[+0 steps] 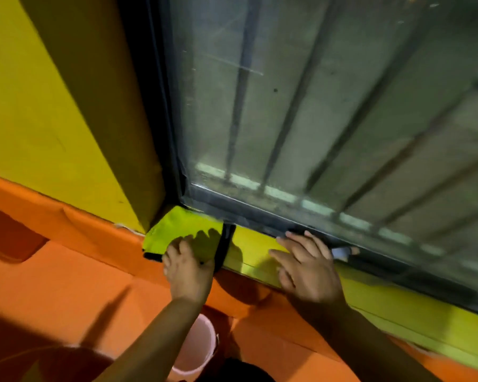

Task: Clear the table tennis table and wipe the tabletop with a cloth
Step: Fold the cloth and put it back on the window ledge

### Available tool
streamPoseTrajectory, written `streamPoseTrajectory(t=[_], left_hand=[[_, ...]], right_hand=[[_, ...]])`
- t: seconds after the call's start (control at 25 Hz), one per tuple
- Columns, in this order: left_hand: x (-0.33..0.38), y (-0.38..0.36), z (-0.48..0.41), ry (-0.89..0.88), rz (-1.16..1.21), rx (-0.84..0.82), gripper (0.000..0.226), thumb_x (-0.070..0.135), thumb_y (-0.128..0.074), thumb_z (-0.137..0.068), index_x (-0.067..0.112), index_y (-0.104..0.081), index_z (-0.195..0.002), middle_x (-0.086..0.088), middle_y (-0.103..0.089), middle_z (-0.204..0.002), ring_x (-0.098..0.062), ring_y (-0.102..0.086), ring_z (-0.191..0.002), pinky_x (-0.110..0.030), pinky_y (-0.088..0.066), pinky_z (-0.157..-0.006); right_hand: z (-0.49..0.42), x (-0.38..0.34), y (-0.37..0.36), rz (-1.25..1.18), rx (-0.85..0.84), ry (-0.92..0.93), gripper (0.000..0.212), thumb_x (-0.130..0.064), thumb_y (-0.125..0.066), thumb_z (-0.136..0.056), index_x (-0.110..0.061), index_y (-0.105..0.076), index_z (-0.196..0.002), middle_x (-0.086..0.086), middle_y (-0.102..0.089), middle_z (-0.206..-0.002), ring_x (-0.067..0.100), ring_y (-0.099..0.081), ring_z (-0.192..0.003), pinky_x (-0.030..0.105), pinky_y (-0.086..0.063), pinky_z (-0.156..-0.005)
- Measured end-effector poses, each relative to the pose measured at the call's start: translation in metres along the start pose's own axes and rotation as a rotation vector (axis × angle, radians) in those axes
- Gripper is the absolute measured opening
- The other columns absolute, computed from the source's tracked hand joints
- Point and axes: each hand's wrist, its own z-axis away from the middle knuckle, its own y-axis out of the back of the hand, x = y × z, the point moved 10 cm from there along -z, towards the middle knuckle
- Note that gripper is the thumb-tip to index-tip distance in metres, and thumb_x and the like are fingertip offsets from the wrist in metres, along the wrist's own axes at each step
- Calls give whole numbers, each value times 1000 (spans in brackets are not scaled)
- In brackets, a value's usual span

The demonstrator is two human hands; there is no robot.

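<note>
A bright yellow-green cloth (177,230) with a black edge lies in the left corner of a yellow window sill (254,255). My left hand (186,267) is on the cloth's near edge, fingers bent over it, gripping it beside a black strip (225,244). My right hand (306,267) lies flat on the sill to the right, fingers straight, fingertips at the dark window frame (262,224). No table tennis table is in view.
A dusty glass pane (315,106) with bars behind it rises above the sill. A small white thing (339,252) sits by the frame past my right fingers. Orange padding (67,285) lies below, and a pink bucket (196,346) stands under my left forearm.
</note>
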Motion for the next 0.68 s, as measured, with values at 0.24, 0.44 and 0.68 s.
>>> streamPoseTrajectory(t=[0.24, 0.44, 0.68], left_hand=[[54, -57, 49, -247, -22, -272, 60, 18, -67, -76, 12, -46, -132, -11, -36, -135, -29, -27, -123, -37, -24, -103], [47, -55, 59, -276, -43, -283, 51, 22, -66, -79, 14, -51, -127, -9, -41, -131, -27, -29, -120, -35, -26, -101], [-4, -23, 46, -148, -106, -219, 54, 34, -52, -63, 11, -63, -111, -12, -57, -116, -33, -43, -111, -31, -24, -91]], right_hand=[[53, 71, 26, 222, 15, -282, 46, -28, -43, -80, -16, -69, -116, 5, -66, -115, 24, -49, -114, 48, -26, -107], [45, 82, 24, 221, 6, -265, 29, -20, -43, -77, -17, -70, -86, 3, -60, -81, 26, -55, -78, 33, -38, -77], [14, 47, 10, 220, 21, -146, 25, -19, -45, -73, -18, -68, -84, 1, -58, -80, 25, -54, -76, 32, -32, -69]])
